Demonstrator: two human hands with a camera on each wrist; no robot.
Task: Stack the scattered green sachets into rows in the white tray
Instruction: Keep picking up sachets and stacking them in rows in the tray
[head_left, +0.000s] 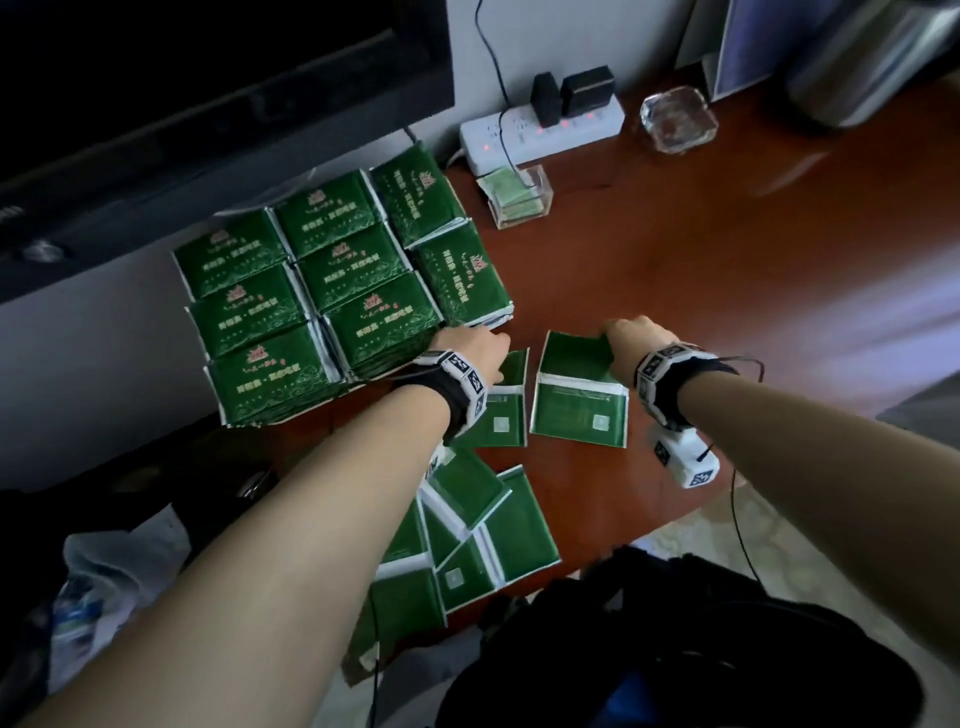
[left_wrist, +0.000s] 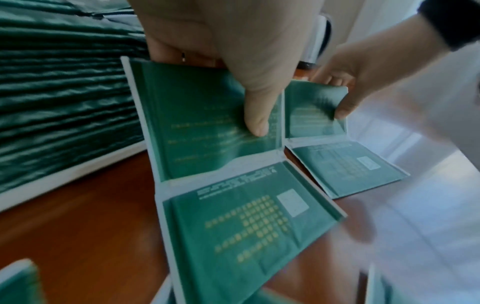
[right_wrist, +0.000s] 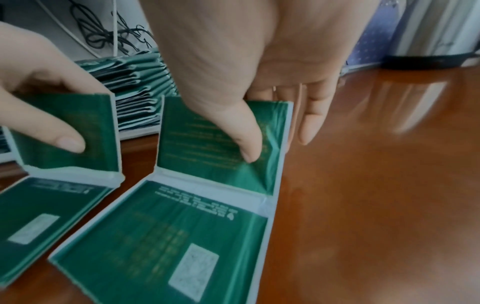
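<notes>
A messy pile of green sachets (head_left: 467, 535) lies closest to me on the worktop (head_left: 727, 291), waiting to be stacked. My left hand (head_left: 475, 348) pinches one folded sachet pair (head_left: 501, 410), lifting its top half. My right hand (head_left: 631, 338) pinches another pair (head_left: 576, 400) just beside it. The white tray (left_wrist: 64, 174) sits just past my hands, already packed with tall rows of sachets (head_left: 322, 291). I think most are in. A small clear box (head_left: 519, 200) holds some green things too.
</notes>
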